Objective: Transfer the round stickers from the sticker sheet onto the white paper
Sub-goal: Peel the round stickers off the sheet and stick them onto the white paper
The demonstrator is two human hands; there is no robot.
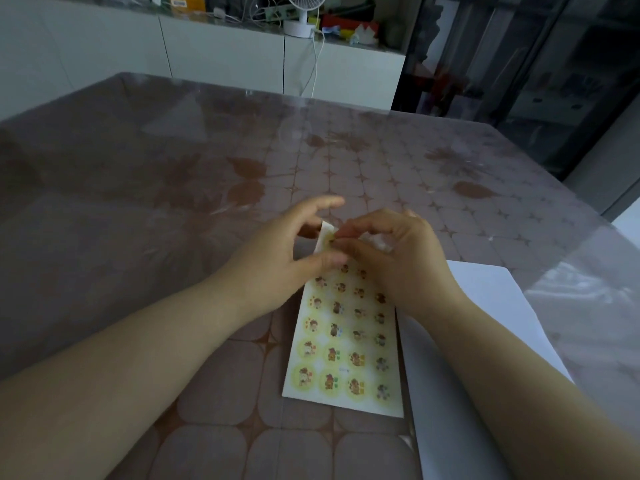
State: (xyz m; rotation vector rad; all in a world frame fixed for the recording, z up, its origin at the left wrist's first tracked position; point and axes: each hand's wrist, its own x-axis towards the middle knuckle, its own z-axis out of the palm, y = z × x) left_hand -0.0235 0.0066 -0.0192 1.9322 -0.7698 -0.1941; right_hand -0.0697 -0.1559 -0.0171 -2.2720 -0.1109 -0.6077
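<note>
A sticker sheet (pixel 343 344) with rows of round yellow cartoon stickers lies on the table in front of me, its far end bent up. My left hand (pixel 277 258) holds that raised far corner between thumb and fingers. My right hand (pixel 391 254) pinches a round sticker (pixel 330 241) at the lifted top edge of the sheet. The white paper (pixel 485 323) lies flat to the right of the sheet, partly under my right forearm.
The table (pixel 173 188) has a brown patterned cloth under a clear glossy cover. Behind it stands a white cabinet (pixel 221 57) with a small white fan (pixel 304 12), cables and clutter. A dark glass cabinet (pixel 519 64) is at the back right.
</note>
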